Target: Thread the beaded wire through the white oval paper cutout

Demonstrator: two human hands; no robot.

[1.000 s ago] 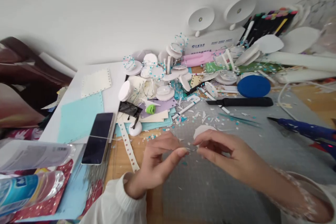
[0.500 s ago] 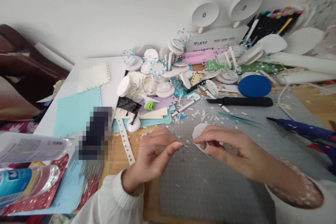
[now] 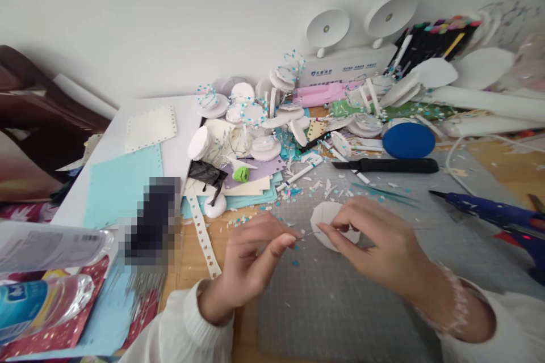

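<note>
My left hand point(image 3: 259, 255) is closed in a pinch over the left edge of the grey cutting mat point(image 3: 332, 306); a thin wire seems to show at its fingertips. To its right, my right hand point(image 3: 370, 235) pinches something thin, too small to make out, over a white disc point(image 3: 324, 215). The disc lies flat-on to the camera, partly hidden by my right fingers. Small blue and white scraps point(image 3: 296, 262) lie on the mat between and below my hands.
Behind are a black cutter point(image 3: 392, 165), teal tweezers point(image 3: 383, 193), a blue round lid point(image 3: 409, 140) and piled white discs point(image 3: 266, 147). A blue glue gun point(image 3: 481, 207) is at right. Thin wires point(image 3: 147, 289) and a plastic bottle point(image 3: 42, 300) are at left.
The white disc has turned from tilted to facing the camera, now showing its round face under my right fingers. My right hand's fingers have drawn into a tighter pinch. My left hand has hardly moved.
</note>
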